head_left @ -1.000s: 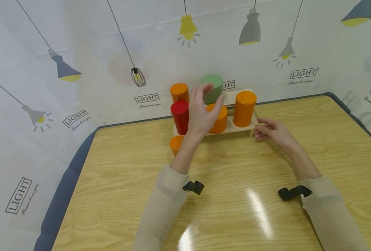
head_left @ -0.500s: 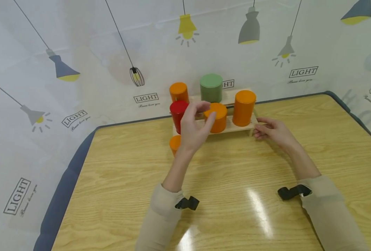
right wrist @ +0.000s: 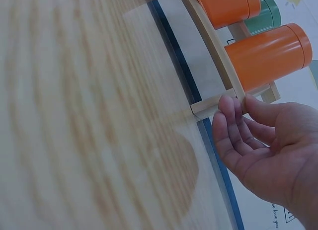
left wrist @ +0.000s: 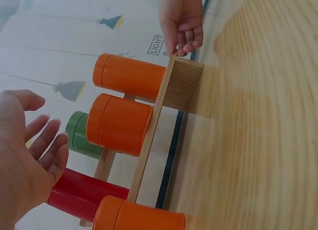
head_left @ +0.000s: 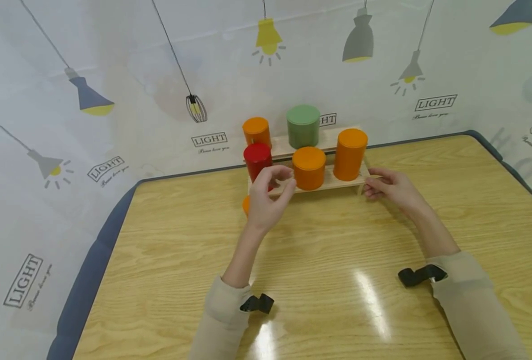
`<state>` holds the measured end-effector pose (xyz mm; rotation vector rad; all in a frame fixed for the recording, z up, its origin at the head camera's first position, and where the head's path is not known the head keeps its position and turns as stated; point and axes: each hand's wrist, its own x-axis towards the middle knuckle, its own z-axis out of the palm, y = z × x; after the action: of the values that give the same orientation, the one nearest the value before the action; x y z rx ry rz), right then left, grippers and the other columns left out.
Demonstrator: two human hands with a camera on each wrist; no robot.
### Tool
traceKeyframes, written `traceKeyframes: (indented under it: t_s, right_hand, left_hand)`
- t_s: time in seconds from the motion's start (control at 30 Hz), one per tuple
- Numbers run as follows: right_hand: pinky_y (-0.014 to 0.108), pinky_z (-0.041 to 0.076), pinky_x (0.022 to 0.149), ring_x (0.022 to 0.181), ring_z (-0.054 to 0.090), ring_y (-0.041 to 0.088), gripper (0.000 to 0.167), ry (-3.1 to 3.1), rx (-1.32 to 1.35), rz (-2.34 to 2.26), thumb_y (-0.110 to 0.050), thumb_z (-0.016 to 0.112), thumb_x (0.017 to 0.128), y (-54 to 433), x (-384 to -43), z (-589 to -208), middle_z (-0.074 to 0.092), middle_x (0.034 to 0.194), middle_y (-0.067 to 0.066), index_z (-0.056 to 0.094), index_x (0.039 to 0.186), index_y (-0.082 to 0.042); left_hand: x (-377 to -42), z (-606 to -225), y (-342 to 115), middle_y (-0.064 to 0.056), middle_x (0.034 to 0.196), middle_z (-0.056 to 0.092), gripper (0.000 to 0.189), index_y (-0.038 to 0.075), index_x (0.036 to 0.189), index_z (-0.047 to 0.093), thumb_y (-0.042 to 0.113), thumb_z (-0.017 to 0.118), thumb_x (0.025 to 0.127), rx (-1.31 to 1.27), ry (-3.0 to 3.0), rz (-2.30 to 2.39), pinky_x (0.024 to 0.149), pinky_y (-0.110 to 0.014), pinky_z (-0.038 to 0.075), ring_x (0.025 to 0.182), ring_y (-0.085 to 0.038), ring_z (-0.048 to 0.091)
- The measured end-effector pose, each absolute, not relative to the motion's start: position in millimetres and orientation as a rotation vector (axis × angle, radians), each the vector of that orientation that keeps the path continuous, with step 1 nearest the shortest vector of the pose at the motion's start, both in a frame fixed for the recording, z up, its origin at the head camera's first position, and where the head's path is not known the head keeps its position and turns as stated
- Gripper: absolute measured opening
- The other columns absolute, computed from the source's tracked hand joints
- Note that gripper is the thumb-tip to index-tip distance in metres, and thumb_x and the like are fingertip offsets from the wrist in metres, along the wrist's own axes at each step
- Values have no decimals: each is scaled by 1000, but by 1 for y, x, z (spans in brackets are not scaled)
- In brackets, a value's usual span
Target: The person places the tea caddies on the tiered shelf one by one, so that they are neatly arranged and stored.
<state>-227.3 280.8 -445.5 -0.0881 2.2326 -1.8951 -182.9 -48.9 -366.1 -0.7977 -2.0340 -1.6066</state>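
My left hand (head_left: 266,202) hovers in front of the red canister (head_left: 257,156), fingers loosely bent and nothing held, as the left wrist view confirms. At the right end of a two-tier wooden rack (right wrist: 226,71), my right hand (right wrist: 271,155) pinches the board's corner between thumb and fingers. A short orange canister (head_left: 309,169) and a tall orange canister (head_left: 351,156) stand with the red one on the lower tier. Behind them, a green canister (head_left: 303,126) and another orange canister (head_left: 256,132) sit on the upper tier. My left hand partly covers the red canister.
One more orange canister (left wrist: 139,215) stands on the wooden table (head_left: 329,270) before the rack's left end, mostly hidden by my left hand in the head view. A lamp-patterned white sheet (head_left: 148,85) rises just behind the rack, along the table's dark edge.
My left hand has drawn back from in front of the green canister, down and to the left, its thumb and fingers closer together. The right hand stays at the rack's end.
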Motion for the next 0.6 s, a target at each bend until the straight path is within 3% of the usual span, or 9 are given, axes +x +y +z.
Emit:
traceKeyframes:
  t_s: [0.13, 0.37, 0.6]
  right_hand:
    - [28, 58, 84, 88, 69, 9, 64, 2226, -91, -1915, -19, 52, 107, 281, -225, -445, 69, 103, 4, 21, 155, 11]
    - [29, 58, 83, 87, 69, 9, 65, 2224, -103, -1924, -20, 53, 106, 279, -225, -445, 70, 101, 1, 22, 154, 12]
    - [29, 58, 84, 88, 69, 8, 65, 2228, -99, -1916, -20, 52, 107, 280, -226, -446, 69, 103, 3, 21, 155, 11]
  left_hand:
    - [-176, -361, -55, -30, 104, 63, 21, -16, 109, 60, -10, 67, 90, -787, -2072, -1603, 80, -38, 49, 94, -44, 58]
    - [-187, -388, -75, -32, 106, 63, 25, -16, 111, 60, -11, 69, 88, -758, -2094, -1603, 83, -62, 48, 96, -49, 58]
    - [-198, -415, -101, -22, 114, 65, 31, -6, 116, 63, 4, 75, 90, -696, -2235, -1574, 89, -54, 51, 106, -36, 59]
